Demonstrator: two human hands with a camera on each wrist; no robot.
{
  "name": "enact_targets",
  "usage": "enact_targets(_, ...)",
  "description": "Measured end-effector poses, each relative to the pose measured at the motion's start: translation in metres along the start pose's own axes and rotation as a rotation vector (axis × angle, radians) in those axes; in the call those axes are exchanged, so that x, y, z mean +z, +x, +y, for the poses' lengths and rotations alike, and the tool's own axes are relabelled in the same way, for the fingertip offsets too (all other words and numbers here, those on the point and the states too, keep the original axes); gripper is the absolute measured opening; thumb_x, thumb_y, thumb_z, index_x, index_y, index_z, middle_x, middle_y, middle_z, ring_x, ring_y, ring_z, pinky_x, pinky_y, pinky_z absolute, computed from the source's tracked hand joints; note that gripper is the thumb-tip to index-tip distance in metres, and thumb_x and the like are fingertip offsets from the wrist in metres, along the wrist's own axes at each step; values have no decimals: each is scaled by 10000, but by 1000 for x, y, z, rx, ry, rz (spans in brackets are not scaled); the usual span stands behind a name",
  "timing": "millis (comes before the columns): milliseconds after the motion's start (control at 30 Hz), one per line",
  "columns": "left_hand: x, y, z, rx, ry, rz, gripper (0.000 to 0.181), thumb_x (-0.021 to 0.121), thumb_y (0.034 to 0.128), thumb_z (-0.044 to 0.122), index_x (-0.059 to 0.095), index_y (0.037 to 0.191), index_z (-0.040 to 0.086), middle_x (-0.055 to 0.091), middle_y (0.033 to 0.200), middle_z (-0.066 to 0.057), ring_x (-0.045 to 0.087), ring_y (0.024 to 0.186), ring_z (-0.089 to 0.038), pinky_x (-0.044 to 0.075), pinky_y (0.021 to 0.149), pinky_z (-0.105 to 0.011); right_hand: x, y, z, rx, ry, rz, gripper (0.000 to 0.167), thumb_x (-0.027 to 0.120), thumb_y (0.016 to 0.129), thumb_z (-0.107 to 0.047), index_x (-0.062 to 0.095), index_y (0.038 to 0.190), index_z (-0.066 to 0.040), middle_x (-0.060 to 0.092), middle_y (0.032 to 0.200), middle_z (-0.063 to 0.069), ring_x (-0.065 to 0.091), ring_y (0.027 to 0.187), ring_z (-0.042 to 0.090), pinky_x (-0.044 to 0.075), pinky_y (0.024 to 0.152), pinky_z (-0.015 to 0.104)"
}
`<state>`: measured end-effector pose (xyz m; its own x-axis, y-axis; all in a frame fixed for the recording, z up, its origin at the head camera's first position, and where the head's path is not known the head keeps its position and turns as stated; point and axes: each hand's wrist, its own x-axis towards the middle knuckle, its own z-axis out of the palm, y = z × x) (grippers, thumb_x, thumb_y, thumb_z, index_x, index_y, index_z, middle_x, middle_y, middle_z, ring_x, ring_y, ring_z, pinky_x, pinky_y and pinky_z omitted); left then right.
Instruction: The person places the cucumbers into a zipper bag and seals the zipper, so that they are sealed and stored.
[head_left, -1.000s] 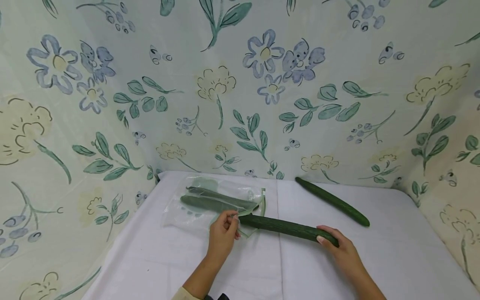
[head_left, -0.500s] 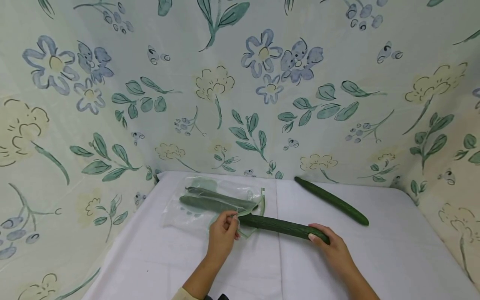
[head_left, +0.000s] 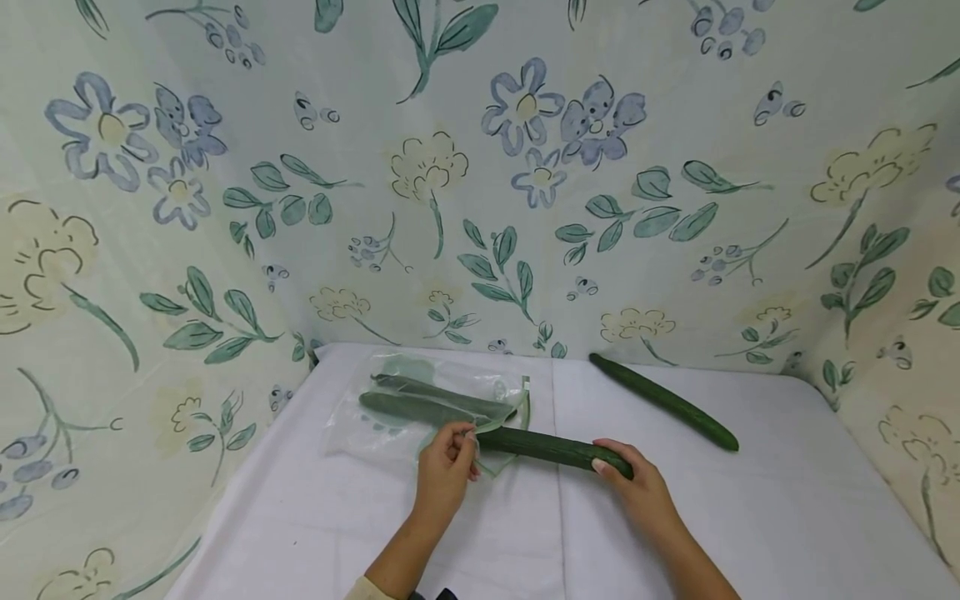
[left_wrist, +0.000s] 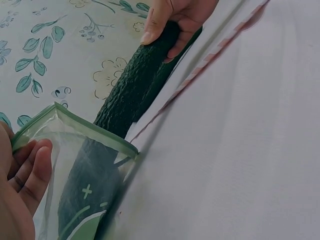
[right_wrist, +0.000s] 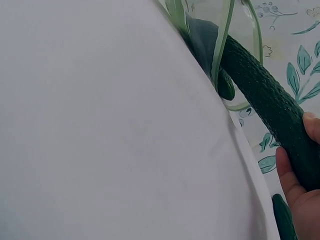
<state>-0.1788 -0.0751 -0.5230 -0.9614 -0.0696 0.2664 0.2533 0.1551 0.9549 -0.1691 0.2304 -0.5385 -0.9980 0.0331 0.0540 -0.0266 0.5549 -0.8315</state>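
Note:
A clear zip bag (head_left: pixel 352 437) with green trim lies on the table, two cucumbers (head_left: pixel 405 406) inside it. My left hand (head_left: pixel 446 467) pinches the bag's edge at its opening; the left wrist view shows the green-edged mouth (left_wrist: pixel 95 131) held apart. Through that mouth runs another cucumber (head_left: pixel 551 447), its far end inside the bag. Around the outer end of this cucumber my right hand (head_left: pixel 633 483) curls its fingers and thumb. In the right wrist view the bumpy dark cucumber (right_wrist: pixel 265 95) slants from the bag to the hand.
A loose cucumber (head_left: pixel 663 402) lies at the back right of the table. White cloth (head_left: pixel 787 517) covers the tabletop. Behind and at both sides hangs a flowered curtain (head_left: pixel 465 208). A small dark object (head_left: pixel 446 593) shows at the bottom edge.
My right hand has moved left, pushing the gripped cucumber further into the bag. The left hand holds the bag's edge in the same place.

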Motion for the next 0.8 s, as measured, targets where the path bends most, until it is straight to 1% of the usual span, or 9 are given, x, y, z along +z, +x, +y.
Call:
enact_targets(167, -1, 0, -1, -1, 4, 2, 131, 571, 1039, 140, 661, 1130, 115, 630, 781, -118, 614, 547, -112, 587, 505, -268, 9, 3, -2, -14, 17, 8, 461, 658, 969, -456, 628, 1367, -226, 626, 1388, 15, 545, 1265, 182, 466, 998, 272)
enact_targets(333, -1, 1, 0, -2, 9, 3, 130, 572, 1037, 144, 660, 1132, 131, 631, 785, -102, 616, 548, -106, 591, 510, -272, 17, 5, -9, -14, 48, 14, 456, 678, 959, -439, 635, 1358, -223, 634, 1370, 6, 543, 1224, 124, 463, 985, 247)
enact_targets(467, -1, 1, -1, 0, 6, 6, 128, 574, 1034, 128, 665, 1124, 134, 631, 780, -109, 617, 542, -113, 590, 505, -272, 24, 8, -14, -9, 81, 9, 446, 693, 952, -424, 646, 1343, -214, 642, 1361, 21, 553, 1221, 150, 459, 979, 231)
enact_targets(533, 0, 1, -2, -1, -1, 7, 124, 578, 1032, 129, 667, 1119, 131, 631, 778, -118, 617, 542, -115, 588, 503, -267, 28, 9, -16, -16, 93, 8, 449, 698, 950, -417, 649, 1340, -201, 645, 1361, 36, 559, 1234, 178, 462, 989, 249)
enact_targets(633, 0, 2, -3, -3, -13, 10, 122, 586, 1031, 140, 670, 1117, 121, 629, 779, -130, 615, 545, -119, 585, 503, -261, 32, 10, -19, -21, 97, 10, 440, 707, 942, -417, 660, 1326, -207, 656, 1342, 34, 563, 1230, 175, 462, 997, 267)
enact_targets(700, 0, 2, -3, -2, -13, 12, 123, 588, 1031, 147, 671, 1116, 116, 629, 777, -131, 615, 546, -120, 585, 504, -260, 34, 10, -20, -16, 100, 7, 430, 711, 938, -419, 665, 1316, -218, 683, 1275, 32, 595, 1161, 153, 468, 964, 248)
enact_targets(800, 0, 2, -2, -1, -2, 14, 123, 586, 1032, 145, 671, 1116, 117, 627, 771, -117, 615, 544, -118, 587, 504, -261, 35, 9, -22, 7, 142, -13, 428, 717, 936, -402, 662, 1316, -214, 688, 1195, 38, 663, 983, 121, 497, 859, 201)
